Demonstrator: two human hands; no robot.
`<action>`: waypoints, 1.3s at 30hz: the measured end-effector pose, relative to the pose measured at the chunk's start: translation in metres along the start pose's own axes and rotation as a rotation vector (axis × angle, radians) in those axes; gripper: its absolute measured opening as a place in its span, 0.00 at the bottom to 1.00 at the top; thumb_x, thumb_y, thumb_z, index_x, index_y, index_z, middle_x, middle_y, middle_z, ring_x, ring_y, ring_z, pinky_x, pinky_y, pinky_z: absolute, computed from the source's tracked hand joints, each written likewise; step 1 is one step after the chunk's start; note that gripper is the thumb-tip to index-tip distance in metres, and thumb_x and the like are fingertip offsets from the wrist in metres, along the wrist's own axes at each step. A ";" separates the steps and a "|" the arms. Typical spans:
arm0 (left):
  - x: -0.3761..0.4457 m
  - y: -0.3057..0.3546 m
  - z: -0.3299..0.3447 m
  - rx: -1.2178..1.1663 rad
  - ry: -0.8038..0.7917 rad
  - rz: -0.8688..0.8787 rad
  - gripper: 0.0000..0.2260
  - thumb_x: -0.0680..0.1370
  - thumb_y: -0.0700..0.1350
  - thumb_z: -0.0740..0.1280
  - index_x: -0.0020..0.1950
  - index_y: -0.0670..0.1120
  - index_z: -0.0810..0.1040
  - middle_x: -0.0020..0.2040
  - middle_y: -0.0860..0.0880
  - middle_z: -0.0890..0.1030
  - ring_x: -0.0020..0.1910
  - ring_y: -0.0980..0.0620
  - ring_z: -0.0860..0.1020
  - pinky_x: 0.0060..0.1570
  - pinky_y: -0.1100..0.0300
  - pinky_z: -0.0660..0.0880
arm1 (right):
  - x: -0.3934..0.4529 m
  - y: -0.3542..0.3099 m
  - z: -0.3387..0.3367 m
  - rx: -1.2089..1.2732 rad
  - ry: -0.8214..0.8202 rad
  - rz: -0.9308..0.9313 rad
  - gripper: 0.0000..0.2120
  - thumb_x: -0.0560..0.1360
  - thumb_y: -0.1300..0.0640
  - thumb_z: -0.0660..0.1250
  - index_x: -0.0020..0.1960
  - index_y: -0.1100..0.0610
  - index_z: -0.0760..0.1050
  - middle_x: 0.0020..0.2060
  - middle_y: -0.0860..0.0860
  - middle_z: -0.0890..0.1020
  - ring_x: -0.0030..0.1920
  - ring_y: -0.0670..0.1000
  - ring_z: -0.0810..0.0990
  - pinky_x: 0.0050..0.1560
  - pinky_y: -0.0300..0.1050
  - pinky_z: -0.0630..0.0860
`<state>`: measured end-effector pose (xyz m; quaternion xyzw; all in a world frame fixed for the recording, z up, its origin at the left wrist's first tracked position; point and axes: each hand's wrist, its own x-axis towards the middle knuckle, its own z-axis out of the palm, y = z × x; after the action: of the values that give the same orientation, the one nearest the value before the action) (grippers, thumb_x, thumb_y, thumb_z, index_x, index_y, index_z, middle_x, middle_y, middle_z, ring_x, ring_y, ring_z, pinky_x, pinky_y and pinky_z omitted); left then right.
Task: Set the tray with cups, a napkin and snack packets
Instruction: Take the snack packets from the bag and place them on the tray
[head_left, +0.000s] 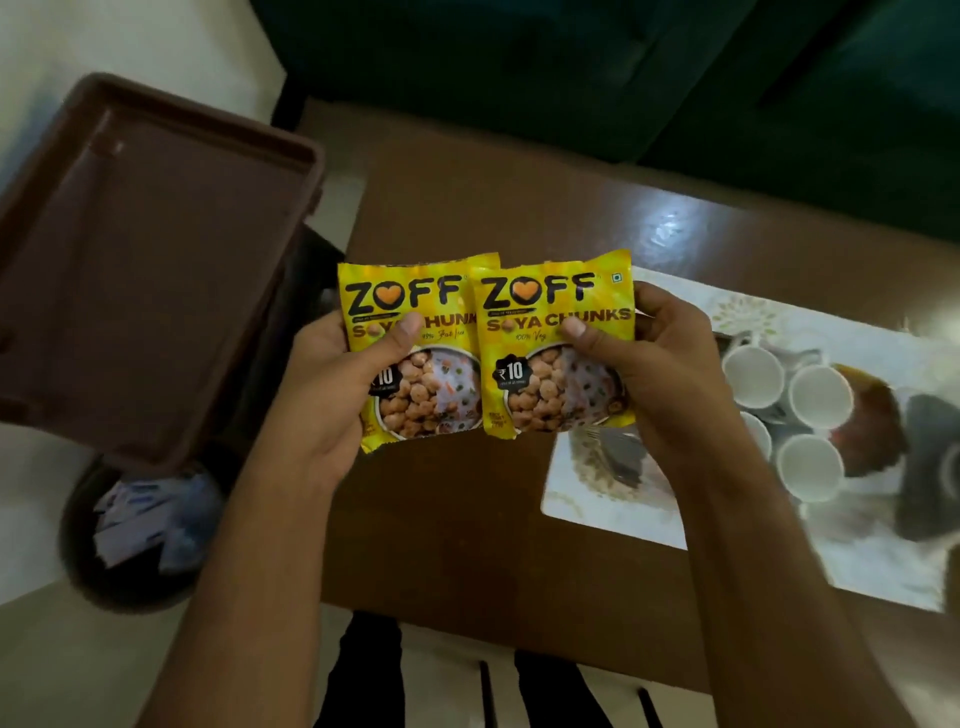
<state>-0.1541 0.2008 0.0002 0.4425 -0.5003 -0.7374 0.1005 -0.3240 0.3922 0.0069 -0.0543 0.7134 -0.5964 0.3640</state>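
Two yellow snack packets are held up side by side above the brown table (467, 519). My left hand (332, 395) grips the left packet (415, 364), thumb on its front. The right packet (556, 353) overlaps the left one's edge and sits in my right hand (654, 374). At the right lies a white patterned tray (613, 509) with several white cups (753, 376) clustered on it. No napkin can be made out.
A brown plastic stool top (156, 270) stands at the left, beside the table. Below it on the floor sits a dark round bin (78, 545) holding paper wrappers. A dark green sofa (623, 78) runs along the far side.
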 end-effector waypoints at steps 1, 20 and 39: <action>-0.002 -0.003 0.016 0.001 -0.010 -0.012 0.08 0.73 0.49 0.76 0.52 0.53 0.88 0.56 0.49 0.89 0.56 0.48 0.88 0.57 0.48 0.82 | -0.004 0.001 -0.016 0.007 0.023 0.001 0.15 0.75 0.61 0.77 0.60 0.59 0.82 0.50 0.53 0.90 0.51 0.56 0.90 0.49 0.56 0.87; 0.003 -0.052 0.174 0.165 -0.059 -0.059 0.05 0.82 0.49 0.71 0.53 0.51 0.86 0.55 0.48 0.89 0.55 0.47 0.88 0.56 0.47 0.82 | -0.046 0.037 -0.250 0.100 0.463 -0.016 0.07 0.82 0.60 0.69 0.56 0.60 0.85 0.49 0.55 0.90 0.51 0.58 0.89 0.53 0.61 0.86; 0.018 -0.081 0.205 0.304 0.034 -0.100 0.03 0.82 0.46 0.71 0.51 0.50 0.85 0.51 0.49 0.90 0.49 0.46 0.89 0.52 0.45 0.85 | -0.042 0.070 -0.308 -0.333 0.735 -0.042 0.10 0.77 0.53 0.69 0.53 0.59 0.83 0.48 0.57 0.87 0.51 0.61 0.87 0.54 0.65 0.83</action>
<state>-0.2955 0.3622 -0.0541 0.4892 -0.5817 -0.6498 0.0039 -0.4484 0.6833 -0.0290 0.0899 0.8817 -0.4595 0.0584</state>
